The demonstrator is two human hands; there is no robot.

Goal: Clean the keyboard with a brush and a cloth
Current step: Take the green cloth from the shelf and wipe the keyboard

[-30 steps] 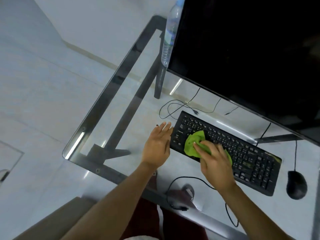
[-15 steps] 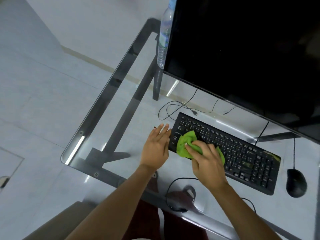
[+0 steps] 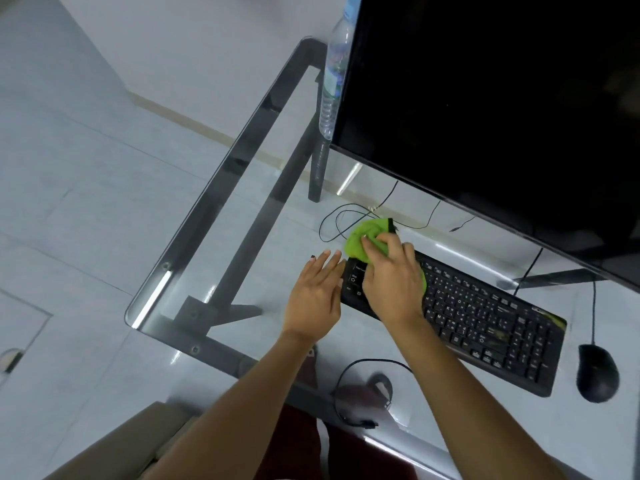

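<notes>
A flat black rectangular keyboard [image 3: 485, 320] with pale key legends is seen lying at an angle on the clear glass desk top [image 3: 242, 258], its left end near the middle of the view and its right end toward the black computer mouse [image 3: 597, 372]. One keyboard, one crumpled bright green cloth [image 3: 363, 242], one mouse, one large dark monitor [image 3: 485, 98] and one clear plastic water bottle [image 3: 334, 81] are counted; thin black cables [image 3: 332, 223] are looped on the glass at the far side. The cloth is bunched under the fingers of the right hand [image 3: 393, 278], which is closed on it and pressed at the keyboard's far left corner, the green folds sticking out beyond the fingertips. The left hand [image 3: 317, 296] is laid flat, fingers extended and holding nothing, against the keyboard's left edge just beside the cloth.
</notes>
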